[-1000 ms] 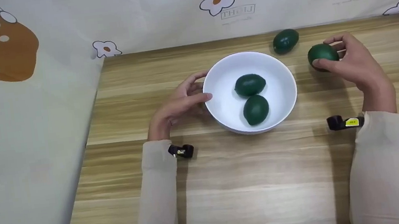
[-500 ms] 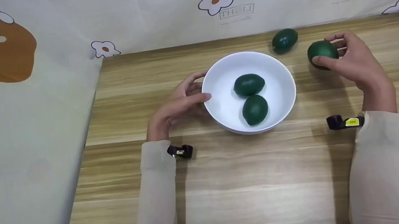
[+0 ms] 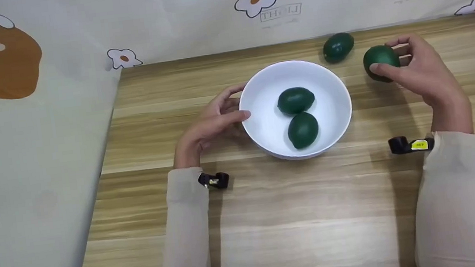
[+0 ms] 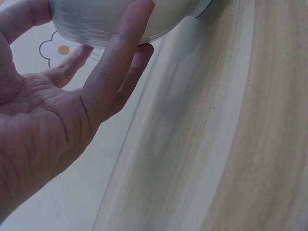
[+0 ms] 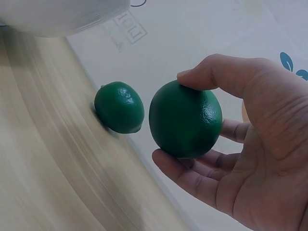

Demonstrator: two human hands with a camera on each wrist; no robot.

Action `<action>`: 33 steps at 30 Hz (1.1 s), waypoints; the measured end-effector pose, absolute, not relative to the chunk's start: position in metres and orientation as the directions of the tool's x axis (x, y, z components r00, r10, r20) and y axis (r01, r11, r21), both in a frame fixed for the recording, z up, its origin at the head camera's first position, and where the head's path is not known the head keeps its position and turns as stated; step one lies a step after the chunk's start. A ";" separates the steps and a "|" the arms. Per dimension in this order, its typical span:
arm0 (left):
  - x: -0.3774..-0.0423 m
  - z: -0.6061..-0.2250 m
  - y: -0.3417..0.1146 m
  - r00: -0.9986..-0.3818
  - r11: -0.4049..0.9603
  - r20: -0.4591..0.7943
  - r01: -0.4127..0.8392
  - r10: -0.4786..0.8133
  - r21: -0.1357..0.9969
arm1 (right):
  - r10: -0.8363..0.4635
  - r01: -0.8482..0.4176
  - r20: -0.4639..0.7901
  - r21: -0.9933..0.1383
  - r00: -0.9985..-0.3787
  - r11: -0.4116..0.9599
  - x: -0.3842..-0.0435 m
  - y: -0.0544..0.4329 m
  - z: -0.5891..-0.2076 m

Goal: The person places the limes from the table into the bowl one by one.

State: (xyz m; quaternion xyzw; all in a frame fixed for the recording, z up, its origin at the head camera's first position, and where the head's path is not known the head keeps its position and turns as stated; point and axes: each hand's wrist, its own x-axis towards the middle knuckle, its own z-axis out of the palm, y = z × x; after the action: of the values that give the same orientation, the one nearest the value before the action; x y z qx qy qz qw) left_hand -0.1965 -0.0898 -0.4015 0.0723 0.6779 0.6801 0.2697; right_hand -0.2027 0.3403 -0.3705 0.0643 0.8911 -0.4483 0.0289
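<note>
My left hand (image 3: pixel 213 120) holds the white bowl (image 3: pixel 260 137) by its left side, thumb at the rim and fingers against the outer wall. Two dark green limes, an upper lime (image 3: pixel 296 101) and a lower lime (image 3: pixel 303 130), lie inside it, touching each other. To the right of the bowl, my right hand (image 3: pixel 422 67) pinches another lime (image 5: pixel 185 120) between thumb and fingers. The right wrist view shows this lime held off the table. Behind the bowl's right side, one more lime (image 3: pixel 338 47) lies on the table. The left wrist view shows fingers spread under the bowl's curved side (image 4: pixel 96 21).
The wood-grain table (image 3: pixel 311 215) ends at the back against a pale wall covering (image 3: pixel 187 17) printed with flowers. The same covering runs along the left side. A small black camera sits on each wrist.
My right hand has lifted the lime slightly and shifted it a little back and left. The left hand stays at the bowl; the whole head view has drifted slightly.
</note>
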 end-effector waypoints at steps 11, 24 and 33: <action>-0.198 -0.401 -0.091 -0.848 0.092 -0.253 -0.238 0.466 0.967 | 0.089 0.147 -0.117 -0.790 -0.989 0.595 -0.202 0.339 -0.367; -0.197 -0.401 -0.091 -0.848 0.090 -0.256 -0.242 0.463 0.966 | 0.079 0.132 -0.106 -0.805 -0.991 0.579 -0.201 0.335 -0.364; -0.198 -0.402 -0.091 -0.843 0.083 -0.256 -0.246 0.473 0.966 | 0.080 0.141 -0.117 -0.798 -0.990 0.586 -0.200 0.335 -0.362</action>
State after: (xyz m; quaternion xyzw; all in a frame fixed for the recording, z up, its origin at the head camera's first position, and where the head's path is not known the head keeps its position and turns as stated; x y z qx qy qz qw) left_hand -0.1978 -0.0906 -0.4017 0.0827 0.6857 0.6720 0.2674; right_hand -0.2003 0.3352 -0.3618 0.0622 0.8898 -0.4508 0.0340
